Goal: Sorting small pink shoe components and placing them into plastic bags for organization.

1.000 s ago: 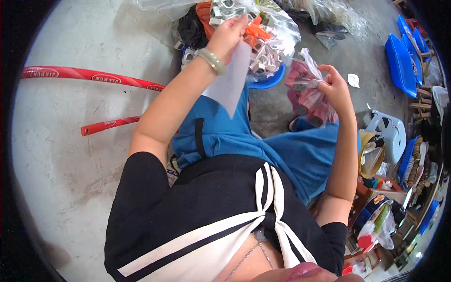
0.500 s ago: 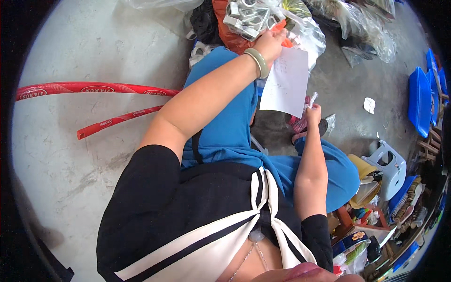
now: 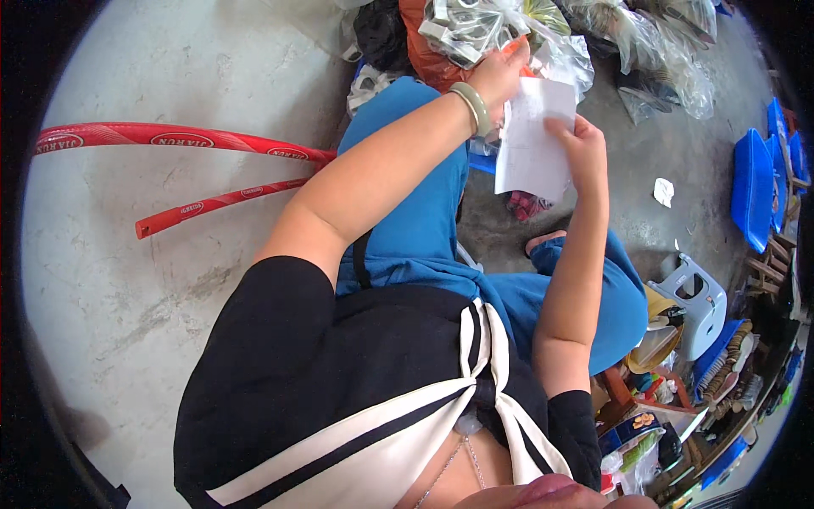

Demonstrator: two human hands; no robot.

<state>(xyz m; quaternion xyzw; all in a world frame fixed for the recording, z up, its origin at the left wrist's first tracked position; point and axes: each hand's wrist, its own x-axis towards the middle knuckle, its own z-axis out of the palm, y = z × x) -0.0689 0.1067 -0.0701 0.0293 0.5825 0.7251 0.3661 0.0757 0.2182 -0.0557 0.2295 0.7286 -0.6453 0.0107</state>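
Note:
A white sheet of paper (image 3: 532,161) with faint handwriting hangs between my two hands, in front of the plastic bags. My left hand (image 3: 498,78), with a pale green bangle on its wrist, is closed at the sheet's upper left corner. Something orange shows beside its fingertips; whether the fingers also grip it, I cannot tell. My right hand (image 3: 585,146) pinches the sheet's right edge, thumb lying across the front. Just beyond the left hand sits a clear bag (image 3: 471,30) of white and grey parts, against an orange-red bag (image 3: 420,47).
Red printed hoses (image 3: 182,137) lie on the floor at left. More clear plastic bags (image 3: 670,59) are at far right. Blue bins (image 3: 750,188), a grey-blue plastic stool (image 3: 697,301) and cluttered goods line the right side. A white scrap (image 3: 664,192) lies on the floor.
My right hand has risen from below the paper and now grips its right edge. The crumpled whitish piece it held is no longer visible. The sheet has shifted slightly right and up.

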